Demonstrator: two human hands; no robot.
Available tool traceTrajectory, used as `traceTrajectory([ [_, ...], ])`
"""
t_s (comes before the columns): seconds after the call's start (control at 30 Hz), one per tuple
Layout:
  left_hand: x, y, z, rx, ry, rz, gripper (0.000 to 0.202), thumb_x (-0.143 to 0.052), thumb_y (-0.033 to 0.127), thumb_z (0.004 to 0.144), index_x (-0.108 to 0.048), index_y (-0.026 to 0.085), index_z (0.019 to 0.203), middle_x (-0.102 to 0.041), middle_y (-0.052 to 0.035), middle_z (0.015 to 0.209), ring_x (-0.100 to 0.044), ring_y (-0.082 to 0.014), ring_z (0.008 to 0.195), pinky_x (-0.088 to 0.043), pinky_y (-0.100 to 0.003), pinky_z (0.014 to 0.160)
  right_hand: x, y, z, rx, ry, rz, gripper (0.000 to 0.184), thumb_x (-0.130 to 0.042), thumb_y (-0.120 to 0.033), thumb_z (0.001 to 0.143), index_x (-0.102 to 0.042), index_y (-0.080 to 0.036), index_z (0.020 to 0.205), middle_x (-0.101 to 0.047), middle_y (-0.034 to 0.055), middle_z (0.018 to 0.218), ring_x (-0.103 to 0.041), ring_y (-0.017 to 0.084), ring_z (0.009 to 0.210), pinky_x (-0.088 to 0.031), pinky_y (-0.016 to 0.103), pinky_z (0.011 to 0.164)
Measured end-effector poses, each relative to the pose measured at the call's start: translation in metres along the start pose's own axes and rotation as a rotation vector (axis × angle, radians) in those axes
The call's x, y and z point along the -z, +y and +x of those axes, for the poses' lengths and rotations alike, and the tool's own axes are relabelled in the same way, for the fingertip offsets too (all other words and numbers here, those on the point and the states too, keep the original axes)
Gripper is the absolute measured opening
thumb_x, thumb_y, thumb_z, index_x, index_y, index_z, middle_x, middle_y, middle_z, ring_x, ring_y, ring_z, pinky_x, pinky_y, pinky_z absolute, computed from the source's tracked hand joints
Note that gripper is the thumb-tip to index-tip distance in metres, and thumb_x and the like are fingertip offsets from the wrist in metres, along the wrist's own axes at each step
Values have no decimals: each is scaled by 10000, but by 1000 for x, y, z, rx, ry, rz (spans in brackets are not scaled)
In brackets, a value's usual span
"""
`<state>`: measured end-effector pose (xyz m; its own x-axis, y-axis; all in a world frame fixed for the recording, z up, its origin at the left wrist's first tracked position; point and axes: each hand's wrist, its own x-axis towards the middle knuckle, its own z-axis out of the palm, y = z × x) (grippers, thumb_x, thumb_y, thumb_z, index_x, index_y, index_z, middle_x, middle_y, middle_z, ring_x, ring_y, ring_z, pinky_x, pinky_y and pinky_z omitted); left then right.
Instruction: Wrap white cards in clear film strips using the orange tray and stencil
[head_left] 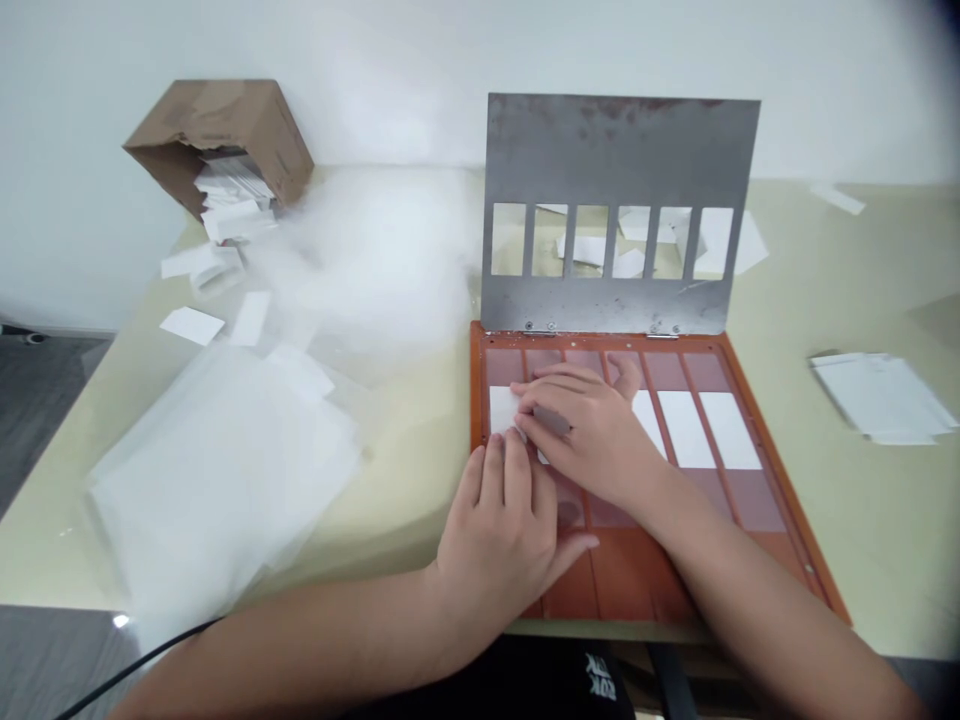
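Right hand [581, 430] lies flat, unclenched, over a white card [502, 408] on the glossy orange board [630, 580]; left hand [499, 510] rests open, fingertips at the card's near edge (scuffed steel stencil [615, 170] hinged upright, far side)

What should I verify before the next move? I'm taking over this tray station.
1. Steel window plate: hinged upright, off the orange tray: ok.
2. Two rightmost white cards: lying within their channels: ok.
3. Leftmost white card: partly covered by fingers, so its seating is cannot tell.
4. Channels under the left hand and right hand: hidden, so contents are cannot tell.
5. Loose cards by the tipped cardboard box: off the tray: ok.
6. Spare card stack: edges uneven: not ok.
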<state>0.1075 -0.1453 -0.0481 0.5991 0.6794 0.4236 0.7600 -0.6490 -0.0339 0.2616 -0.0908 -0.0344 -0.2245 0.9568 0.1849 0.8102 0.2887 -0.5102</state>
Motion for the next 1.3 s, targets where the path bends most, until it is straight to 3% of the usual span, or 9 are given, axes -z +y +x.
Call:
traceTrajectory([
  [0.4,0,3,-1,9,1,37,637,-423,616,942,-716,59,1041,-703,-229,1183,-702,-325,1026,-534,-417,827,-1,2,1,40,33,-48,163,-537,-194,891,-623,-232,758,-774,-13,974,-642,257,1090,18,577,1105],
  [0.87,5,4,-1,28,-59,55,648,-482,629,917,-709,54,1109,-689,-221,1218,-693,-312,1060,-517,-401,858,-1,4,0,52,25,-108,212,-505,-223,947,-683,-260,839,-770,-6,993,-632,276,1109,-85,591,1069],
  [1.2,5,3,-1,30,-60,47,654,-470,629,924,-703,47,1112,-691,-223,1213,-695,-316,1053,-514,-403,854,0,4,0,38,3,-88,165,-526,-220,943,-656,-253,846,-760,-15,1020,-624,268,1105,-49,625,1079],
  [1.3,5,4,-2,30,-80,31,662,-496,647,901,-699,51,1105,-670,-236,1246,-679,-331,1085,-509,-417,867,0,2,0,45,-29,-122,140,-502,-206,936,-631,-250,966,-728,20,1152,-596,278,1160,-75,649,1086],
])
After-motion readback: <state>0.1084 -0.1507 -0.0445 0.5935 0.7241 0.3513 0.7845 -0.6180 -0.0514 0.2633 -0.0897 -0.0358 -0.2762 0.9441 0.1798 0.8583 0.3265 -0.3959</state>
